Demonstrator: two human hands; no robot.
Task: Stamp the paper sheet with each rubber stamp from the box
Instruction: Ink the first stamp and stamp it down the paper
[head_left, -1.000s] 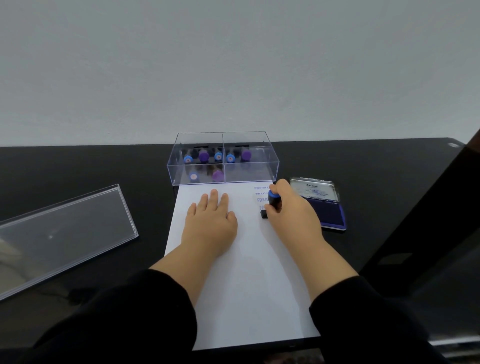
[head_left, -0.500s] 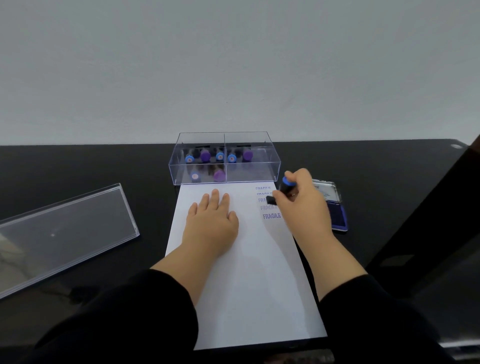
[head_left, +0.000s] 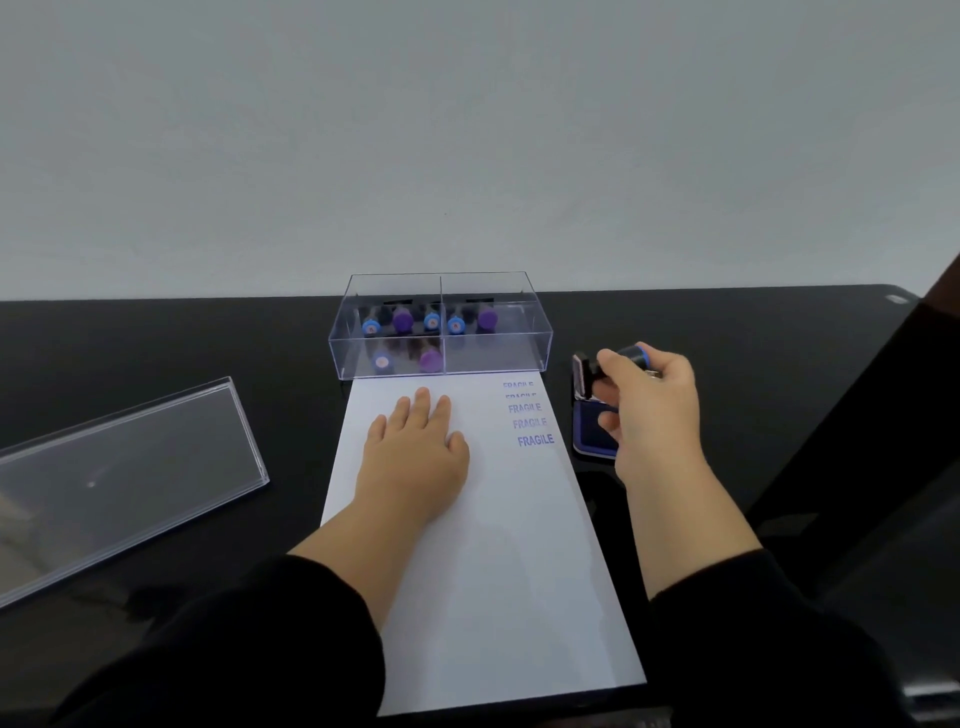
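A white paper sheet (head_left: 498, 545) lies on the black table, with several blue FRAGILE prints (head_left: 535, 440) stacked near its top right. My left hand (head_left: 415, 452) lies flat on the sheet, fingers straight. My right hand (head_left: 649, 410) grips a blue-capped rubber stamp (head_left: 623, 361), tilted on its side above the blue ink pad (head_left: 592, 431) to the right of the sheet. A clear box (head_left: 441, 325) at the sheet's far end holds several blue and purple stamps.
The box's clear lid (head_left: 119, 467) lies on the table at the left. A dark chair or panel edge (head_left: 883, 415) rises at the right. The table's front edge runs just under the sheet's near end.
My right hand lifted the stamp off the sheet, leaving a fresh FRAGILE print, and carried it right over the ink pad. My left hand stayed flat on the paper.
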